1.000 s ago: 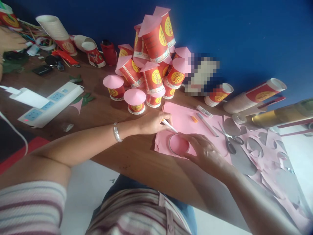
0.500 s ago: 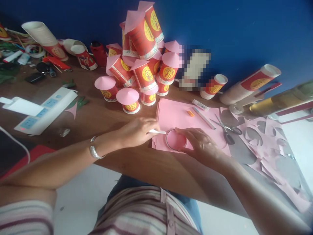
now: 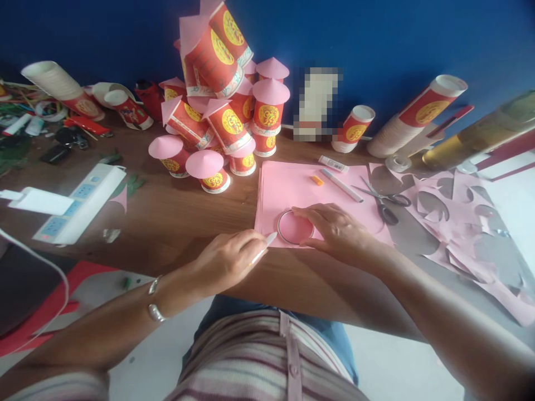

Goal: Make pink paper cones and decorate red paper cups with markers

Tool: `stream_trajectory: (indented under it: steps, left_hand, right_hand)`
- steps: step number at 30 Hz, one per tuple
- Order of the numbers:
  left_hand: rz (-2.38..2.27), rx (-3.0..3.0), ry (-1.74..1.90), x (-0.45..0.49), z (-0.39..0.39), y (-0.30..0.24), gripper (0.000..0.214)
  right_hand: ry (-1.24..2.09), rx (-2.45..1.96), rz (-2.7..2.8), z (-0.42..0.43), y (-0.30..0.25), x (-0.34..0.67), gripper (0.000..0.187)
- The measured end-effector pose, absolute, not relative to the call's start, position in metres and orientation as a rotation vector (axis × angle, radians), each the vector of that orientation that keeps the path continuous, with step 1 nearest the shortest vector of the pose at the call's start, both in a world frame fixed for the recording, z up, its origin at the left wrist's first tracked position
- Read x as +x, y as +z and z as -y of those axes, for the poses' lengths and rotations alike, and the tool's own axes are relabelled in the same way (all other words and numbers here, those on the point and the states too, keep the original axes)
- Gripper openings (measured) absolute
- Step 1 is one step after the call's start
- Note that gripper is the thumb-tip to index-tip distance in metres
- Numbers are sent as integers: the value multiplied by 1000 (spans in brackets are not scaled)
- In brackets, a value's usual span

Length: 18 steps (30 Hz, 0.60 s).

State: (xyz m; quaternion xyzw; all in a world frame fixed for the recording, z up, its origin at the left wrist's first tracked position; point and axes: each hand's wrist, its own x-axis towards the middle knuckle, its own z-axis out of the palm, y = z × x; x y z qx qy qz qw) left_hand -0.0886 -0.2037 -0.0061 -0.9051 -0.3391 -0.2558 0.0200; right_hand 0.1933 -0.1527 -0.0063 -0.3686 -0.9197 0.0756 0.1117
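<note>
Centre of the frame, on the wooden table (image 3: 179, 206): one stack of pink paper (image 3: 288, 186), with a round ring (image 3: 295, 227) lying on its near edge.

- Right hand (image 3: 334, 228): laid flat on the ring's right side, fingers spread and pressing, grasping nothing.
- Left hand (image 3: 228, 259): lower centre, pinched around a white pen (image 3: 263, 248), its tip just beside the ring's left rim (contact cannot be told).
- On the paper's far part: scissors (image 3: 384, 203), a white stick (image 3: 341, 185) and an orange scrap (image 3: 317, 180).
- Right of frame: pink offcuts (image 3: 460, 217).
- Behind, upper centre: a heap of red cups (image 3: 221, 111), upturned and capped with pink cones, so their insides are hidden.
- Upper right: nested cup stacks (image 3: 418, 117), lying down.
- Left: a power strip (image 3: 79, 203).
</note>
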Motion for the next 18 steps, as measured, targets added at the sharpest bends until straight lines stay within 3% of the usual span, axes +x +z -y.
stream_trajectory:
  steps: [7, 12, 18]
  left_hand:
    - [993, -2730, -715, -76, 218, -6, 14]
    - [1001, -2758, -538, -71, 225, 0, 19]
    - [969, -2745, -594, -68, 229, -2, 12]
  right_hand:
    - [292, -1051, 2691, 151, -8, 195, 63]
    - [299, -1040, 2698, 150, -9, 195, 60]
    - [296, -1057, 2660, 153, -11, 195, 54]
